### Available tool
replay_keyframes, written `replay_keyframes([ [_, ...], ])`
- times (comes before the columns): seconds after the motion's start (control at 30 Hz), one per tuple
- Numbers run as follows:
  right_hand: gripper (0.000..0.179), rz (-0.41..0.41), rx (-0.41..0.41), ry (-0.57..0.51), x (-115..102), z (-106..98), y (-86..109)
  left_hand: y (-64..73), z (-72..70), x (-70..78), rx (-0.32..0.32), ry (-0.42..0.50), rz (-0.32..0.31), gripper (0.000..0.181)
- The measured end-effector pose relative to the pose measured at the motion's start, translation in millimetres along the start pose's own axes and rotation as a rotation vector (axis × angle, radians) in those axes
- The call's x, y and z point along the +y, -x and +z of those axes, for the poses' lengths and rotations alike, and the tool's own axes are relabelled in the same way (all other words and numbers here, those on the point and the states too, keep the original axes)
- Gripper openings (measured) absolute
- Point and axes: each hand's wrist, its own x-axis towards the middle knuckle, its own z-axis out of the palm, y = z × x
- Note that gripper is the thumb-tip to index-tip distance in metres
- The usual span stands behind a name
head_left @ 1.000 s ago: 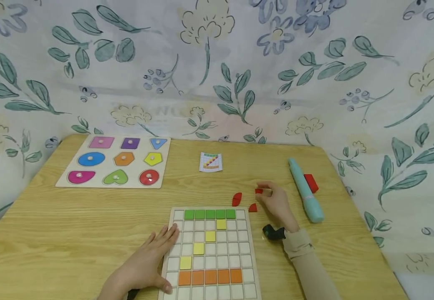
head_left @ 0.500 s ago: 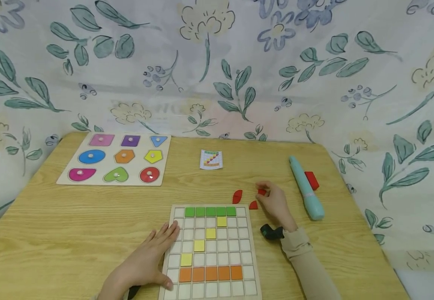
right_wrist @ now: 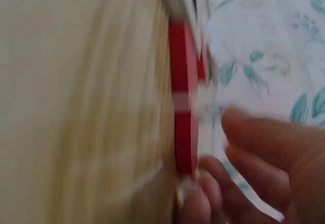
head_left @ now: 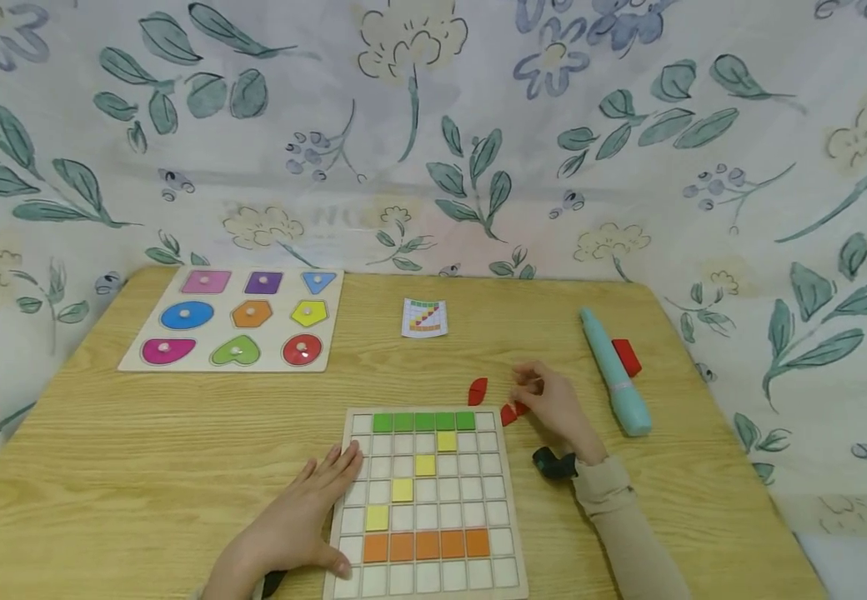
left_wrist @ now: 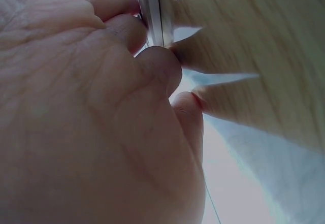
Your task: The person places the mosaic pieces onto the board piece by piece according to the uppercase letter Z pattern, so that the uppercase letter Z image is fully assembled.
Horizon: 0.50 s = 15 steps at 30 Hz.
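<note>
My left hand (head_left: 294,521) lies spread along the left edge of a wooden grid board (head_left: 519,533), fingertips and thumb on its rim. The board bears green tiles (head_left: 424,421), yellow tiles (head_left: 402,490) and orange tiles (head_left: 427,546). Past its upper right corner, my right hand (head_left: 553,406) pinches a small red wedge (head_left: 521,408) low over the table, close beside another red wedge (head_left: 508,415). The right wrist view has the two red wedges (right_wrist: 184,56) almost end to end, with fingertips at the nearer one. Two more red wedges (head_left: 478,392) form a leaf shape to the left.
A printed pattern card (head_left: 424,318) lies behind the board. A shape puzzle (head_left: 328,333) with knobbed pieces is at the back left. On the right are a teal baton-like object (head_left: 617,375) and a red block (head_left: 627,357). A floral cloth (head_left: 433,167) hangs behind the table.
My right hand has brought its red wedge toward me, from behind the lone wedge to right beside it. The left hand has stayed on the board.
</note>
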Motion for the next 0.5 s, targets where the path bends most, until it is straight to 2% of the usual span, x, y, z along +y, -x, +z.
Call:
replay_keyframes([
  [0.17,0.032,-0.055,-0.112,0.097,6.8,-16.3,4.6,-0.8,0.8,0.7,-0.003,0.003,-0.004,0.128],
  [0.3,0.035,-0.076,-0.179,0.081,7.8,-24.7,6.1,-1.3,0.5,0.5,0.000,0.003,0.011,0.128],
  [0.5,0.028,-0.123,-0.212,0.112,9.1,-25.2,6.1,-2.5,0.6,1.0,-0.002,0.012,0.004,0.129],
])
